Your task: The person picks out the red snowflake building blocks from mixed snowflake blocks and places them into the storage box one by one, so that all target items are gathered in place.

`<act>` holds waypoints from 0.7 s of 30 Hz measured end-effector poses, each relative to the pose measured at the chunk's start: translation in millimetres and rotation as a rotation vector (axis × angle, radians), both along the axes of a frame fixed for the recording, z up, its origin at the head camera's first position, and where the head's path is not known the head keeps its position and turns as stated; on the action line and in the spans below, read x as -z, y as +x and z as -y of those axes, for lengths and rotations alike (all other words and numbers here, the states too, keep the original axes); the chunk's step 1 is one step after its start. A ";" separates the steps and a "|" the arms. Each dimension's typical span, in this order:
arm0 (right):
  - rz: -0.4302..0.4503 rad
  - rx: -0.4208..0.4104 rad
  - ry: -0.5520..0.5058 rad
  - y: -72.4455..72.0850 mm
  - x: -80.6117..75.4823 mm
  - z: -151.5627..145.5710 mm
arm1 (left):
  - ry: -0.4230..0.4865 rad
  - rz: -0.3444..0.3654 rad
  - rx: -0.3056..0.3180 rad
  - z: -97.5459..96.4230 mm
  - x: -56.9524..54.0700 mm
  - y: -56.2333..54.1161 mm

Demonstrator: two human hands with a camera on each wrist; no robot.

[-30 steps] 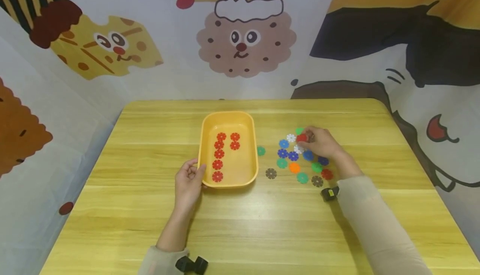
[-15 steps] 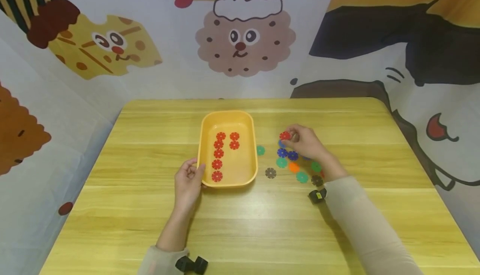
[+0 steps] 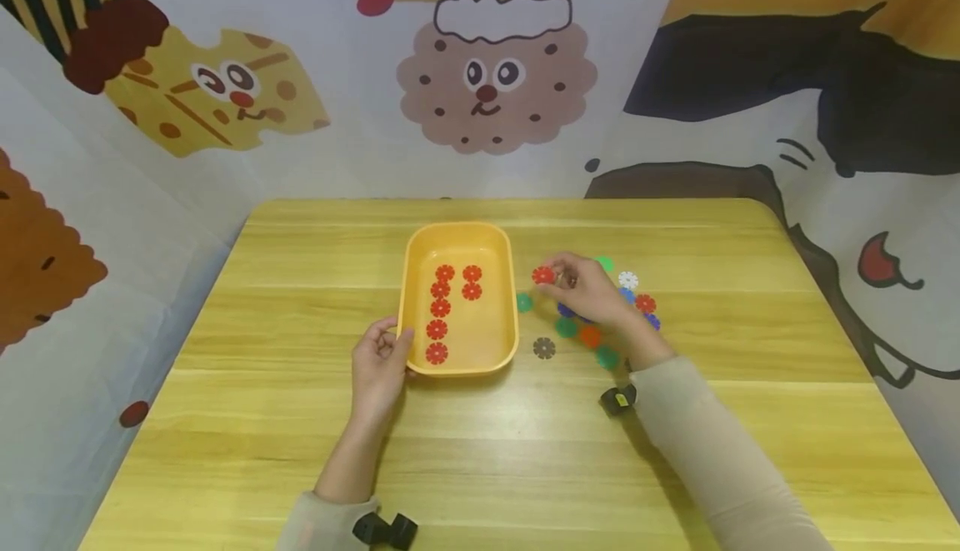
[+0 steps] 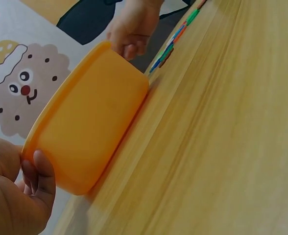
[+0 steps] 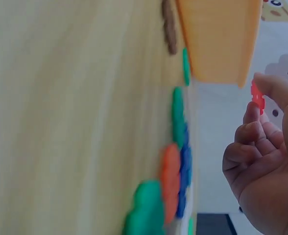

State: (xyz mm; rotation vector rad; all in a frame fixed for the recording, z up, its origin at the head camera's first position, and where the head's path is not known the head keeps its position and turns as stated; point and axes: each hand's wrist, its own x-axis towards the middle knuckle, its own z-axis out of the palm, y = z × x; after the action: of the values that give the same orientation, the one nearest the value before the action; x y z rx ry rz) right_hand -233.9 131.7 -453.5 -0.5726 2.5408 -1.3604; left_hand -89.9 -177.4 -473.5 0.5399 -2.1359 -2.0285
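Note:
My left hand (image 3: 380, 366) grips the near left edge of a yellow plastic tray (image 3: 459, 361), thumb on the rim. In the left wrist view its fingers curl under the rim of the tray (image 4: 90, 117). Several red snowflake discs (image 3: 437, 329) lie in the tray, a longer column at left and a pair at upper right. Right of the tray, my right hand (image 3: 592, 288) pinches another red snowflake disc (image 3: 543, 274) between thumb and fingertip. The right wrist view shows that red disc (image 5: 257, 97) held up above the tabletop, near the tray's side.
Loose snowflake discs in several colours lie on the table right of the tray, partly under my right hand. Among them are a brown disc (image 3: 543, 348), a white disc (image 3: 627, 281) and a red disc (image 3: 645, 303). A cartoon-printed cloth (image 3: 337, 151) hangs behind the table.
My right hand has moved left from the loose discs toward the tray, carrying the red snowflake disc. The left hand and tray stay in place.

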 end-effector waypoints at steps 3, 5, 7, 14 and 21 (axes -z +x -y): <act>0.001 -0.009 -0.046 2.2 -5.1 8.7 | 0.000 0.001 0.003 -0.3 0.7 -0.2; 0.000 -0.029 -0.068 3.4 -9.0 15.1 | -0.002 0.004 0.001 -0.3 0.7 -0.1; -0.002 -0.059 -0.076 4.5 -11.8 21.0 | -0.003 0.005 -0.001 -0.4 0.6 0.1; -0.008 -0.125 -0.076 8.0 -15.4 37.0 | 0.002 0.001 0.008 -0.5 1.3 1.1; -0.097 -0.170 -0.025 8.8 -18.6 53.5 | 0.010 -0.008 0.000 -0.2 1.0 0.0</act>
State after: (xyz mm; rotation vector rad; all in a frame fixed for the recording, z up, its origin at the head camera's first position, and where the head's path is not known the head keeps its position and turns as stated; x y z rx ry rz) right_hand -225.1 78.2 -434.8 -0.8573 2.4850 -1.3366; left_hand -89.9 -177.2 -474.4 0.5319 -2.1224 -2.0384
